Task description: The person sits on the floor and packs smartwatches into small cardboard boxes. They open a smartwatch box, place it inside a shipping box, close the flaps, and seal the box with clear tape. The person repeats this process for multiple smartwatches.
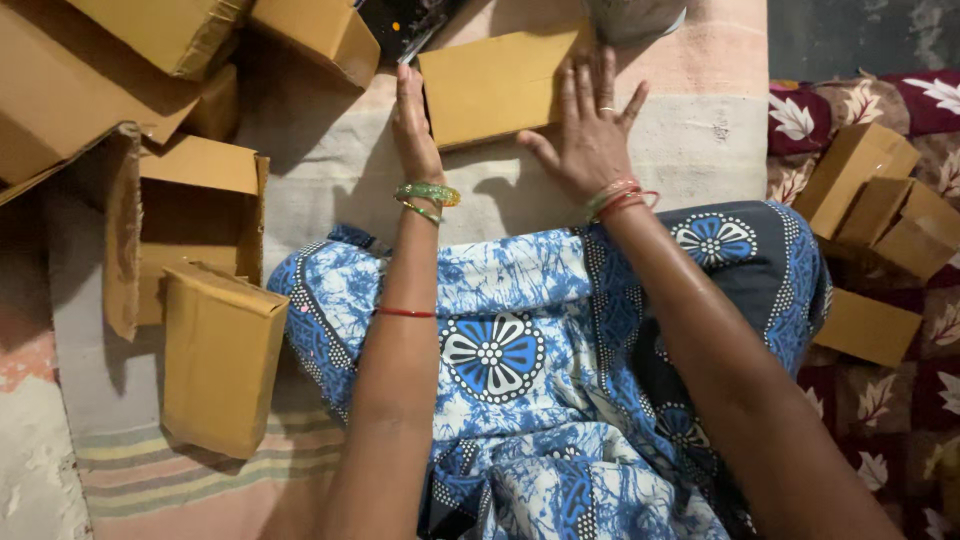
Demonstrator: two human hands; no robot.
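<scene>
A flat cardboard piece (497, 85) is seen at the upper centre of the frame, pinned to a striped mat (690, 150). The right hand (590, 130) is spread wide and pressed flat on its right end, apparently to steady it, while the left hand (413, 120) is set edge-on, fingers straight, against its left side. Folded boxes (880, 200) are heaped at right on a floral cloth (900, 400); a finished box (220, 355) is stood at lower left.
</scene>
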